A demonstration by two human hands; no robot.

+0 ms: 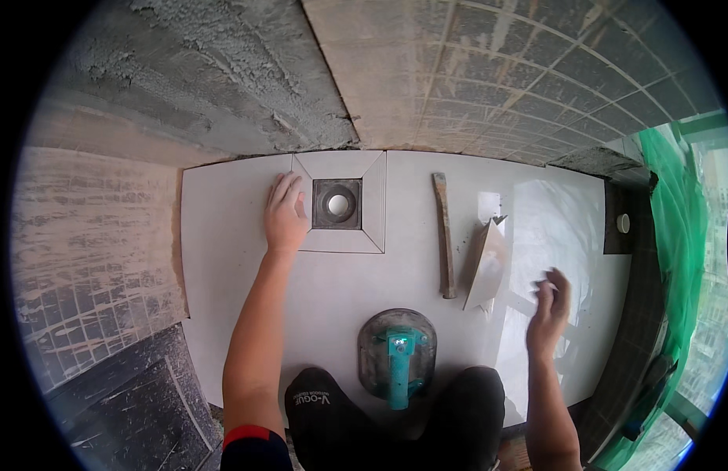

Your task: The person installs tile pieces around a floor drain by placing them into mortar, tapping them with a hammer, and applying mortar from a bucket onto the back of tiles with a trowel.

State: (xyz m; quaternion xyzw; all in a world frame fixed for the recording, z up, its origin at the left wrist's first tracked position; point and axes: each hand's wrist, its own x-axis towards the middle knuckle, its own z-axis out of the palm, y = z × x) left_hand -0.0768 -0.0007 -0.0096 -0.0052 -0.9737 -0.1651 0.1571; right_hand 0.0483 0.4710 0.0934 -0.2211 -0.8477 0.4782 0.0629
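My left hand (286, 212) lies on the pale floor tile just left of a square floor drain (337, 204), its fingers stretched out and nothing in it. Mitred tile strips (340, 240) frame the drain, whose round hole shows a bright white middle. Over the right part of the floor hovers my right hand (550, 310), fingers apart and a little smeared by motion, holding nothing that I can see. The thing nearest to it is a bent pale offcut (488, 267), standing tilted. Left of that offcut lies a long flat chisel-like bar (445, 235).
Between my knees sits a teal-handled suction tool (398, 365) with a dark oval base. A shiny sheet (552, 235) covers the floor at right. Mortar-smeared walls (97, 228) border the left and far sides. Green netting (678, 235) hangs at right, near a small white pipe end (623, 224).
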